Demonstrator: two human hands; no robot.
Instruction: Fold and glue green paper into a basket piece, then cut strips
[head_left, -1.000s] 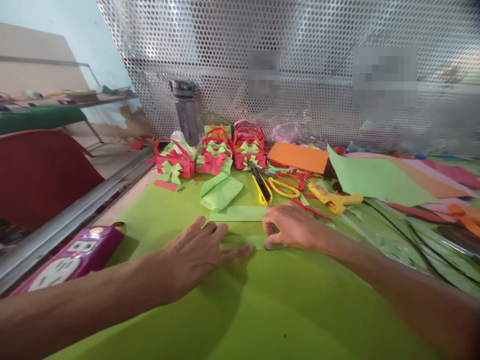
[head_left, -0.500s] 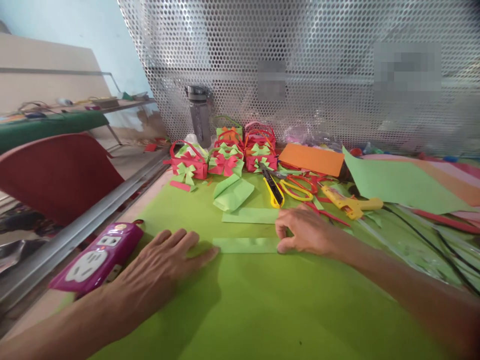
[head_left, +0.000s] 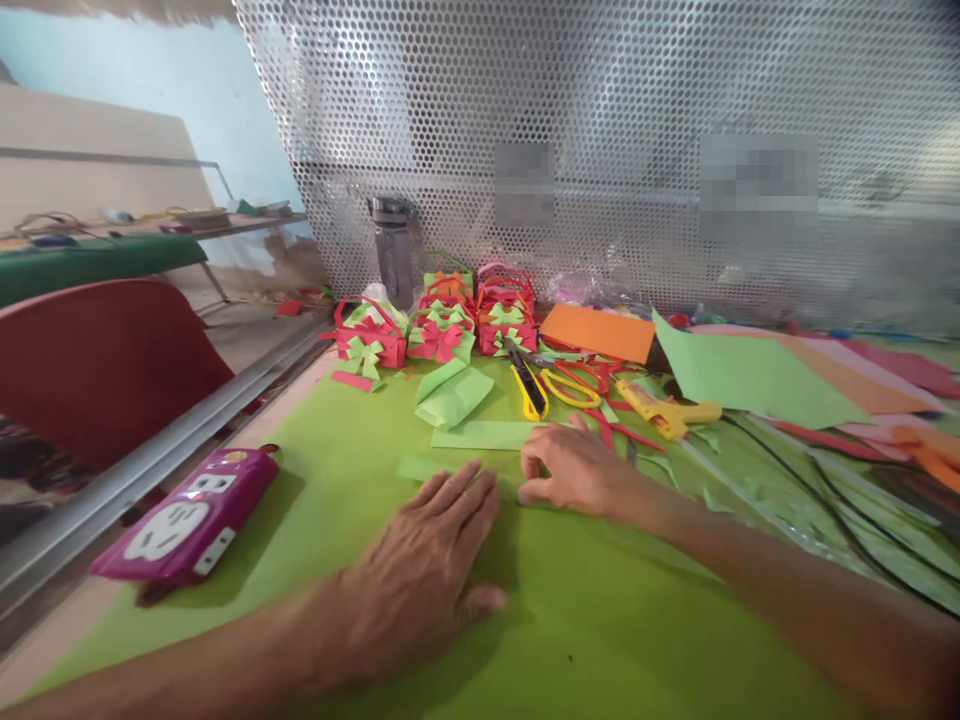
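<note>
My left hand [head_left: 427, 550] lies flat, fingers stretched out, across a light green paper strip [head_left: 420, 467] on the green work surface. It covers most of the strip; only the left part shows. At the strip's right end my right hand [head_left: 570, 470] is curled, thumb and forefinger pinched there, though the exact grip is partly hidden. Just beyond lies a second light green paper strip [head_left: 472, 435], its right end behind my right hand. A folded green paper piece [head_left: 454, 395] sits farther back, with a black and yellow box cutter [head_left: 529, 380] beside it.
Small red and green paper baskets [head_left: 442, 335] stand at the back near a water bottle [head_left: 392, 255]. Yellow-handled scissors [head_left: 570, 388] and a yellow glue gun [head_left: 667, 408] with its cord lie right. A purple power strip [head_left: 187, 515] is left. Perforated metal [head_left: 450, 100] rises behind.
My left hand has moved right from the strip's left end and now lies flat over it. My right hand stays at the right end. The view has shifted slightly.
</note>
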